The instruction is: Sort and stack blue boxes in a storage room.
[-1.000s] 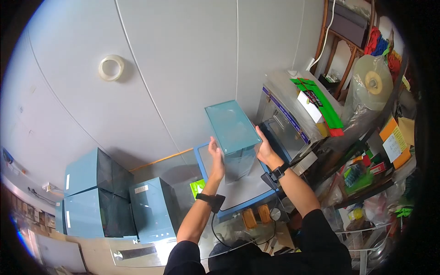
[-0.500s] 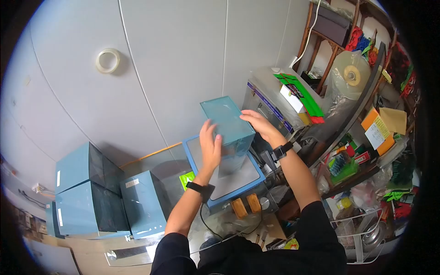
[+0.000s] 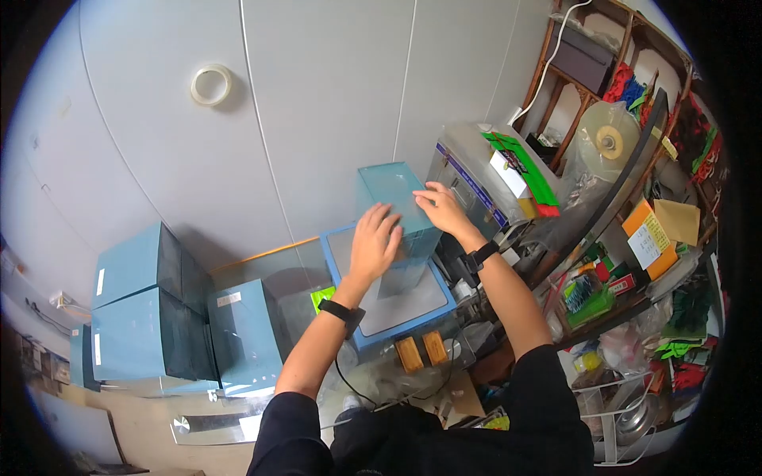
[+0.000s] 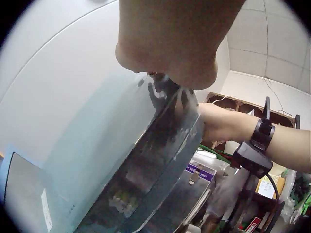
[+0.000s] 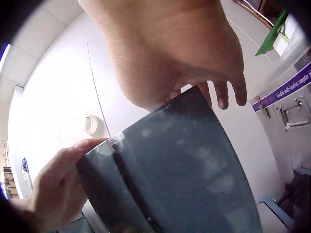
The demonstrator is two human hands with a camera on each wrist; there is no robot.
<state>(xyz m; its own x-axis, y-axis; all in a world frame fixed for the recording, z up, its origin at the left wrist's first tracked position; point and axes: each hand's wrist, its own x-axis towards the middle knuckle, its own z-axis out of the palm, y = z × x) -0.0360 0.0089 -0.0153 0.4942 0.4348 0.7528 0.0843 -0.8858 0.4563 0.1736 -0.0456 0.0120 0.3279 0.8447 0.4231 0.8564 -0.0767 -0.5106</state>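
A tall blue-grey box (image 3: 389,186) with a glossy, film-like surface stands upright on a blue-framed grey-white panel (image 3: 397,317). My left hand (image 3: 373,247) lies at the box's near left top edge, fingers stretched over the top. At the right top edge is my right hand (image 3: 444,213), its fingertips reaching over the top. In the right wrist view, the left thumb rests along the upper edge of the box (image 5: 180,165), while several right fingers extend straight past its far side. Seen from the left wrist, the box (image 4: 102,141) slants below that hand, whose fingers are mostly hidden.
Several similar blue-grey boxes (image 3: 246,337) stand at left. A metal case (image 3: 476,178) with a green packet (image 3: 524,170) on top is right of the panel. Two wooden blocks (image 3: 409,355) lie in front. Tape (image 3: 211,85) sticks on the wall; crowded shelves (image 3: 587,317) fill the right.
Both hands have moved from the box's sides up to its top edges, the left now with fingers over the top. The box stays upright on the panel; the head view has shifted slightly.
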